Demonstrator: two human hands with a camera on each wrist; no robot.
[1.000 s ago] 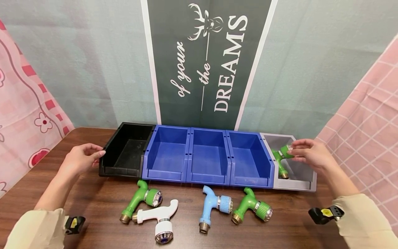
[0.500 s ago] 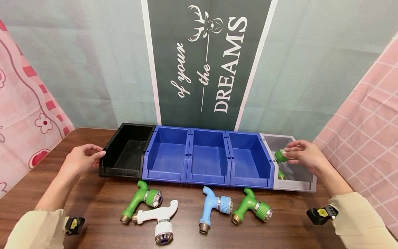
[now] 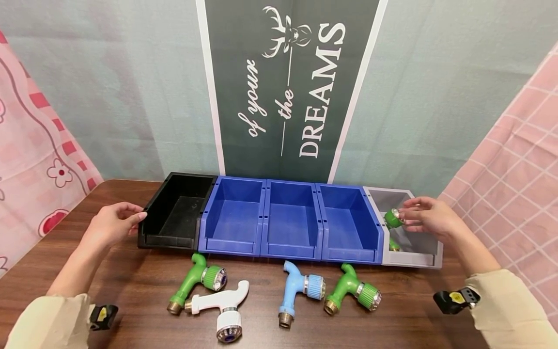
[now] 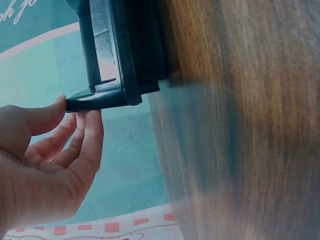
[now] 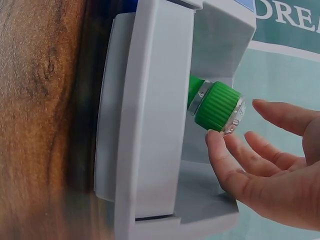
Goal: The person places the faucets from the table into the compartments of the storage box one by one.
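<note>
At the black bin (image 3: 178, 213), my left hand (image 3: 115, 224) pinches the left rim; in the left wrist view the thumb (image 4: 47, 116) lies on the rim and the fingertips press its outer side. My right hand (image 3: 429, 215) is at the grey bin (image 3: 418, 260). Inside that bin is a green tap (image 3: 394, 218) with a ribbed knob; the bin's front wall hides much of its body in the right wrist view. There the knob (image 5: 218, 106) has one fingertip right at its lower edge, while the thumb (image 5: 282, 116) stands apart from it.
Three blue bins (image 3: 233, 247) stand between the black and grey ones, in one row. Before them on the wooden table (image 3: 144, 300) lie a green tap (image 3: 190, 286), a white tap (image 3: 224, 305), a light blue tap (image 3: 294, 286) and another green tap (image 3: 348, 286). Curtains hang behind.
The green tap in the grey bin has turned, its knob shifting left and down and its body now mostly hidden. My right hand's fingers have come away from around the knob. The left hand stays.
</note>
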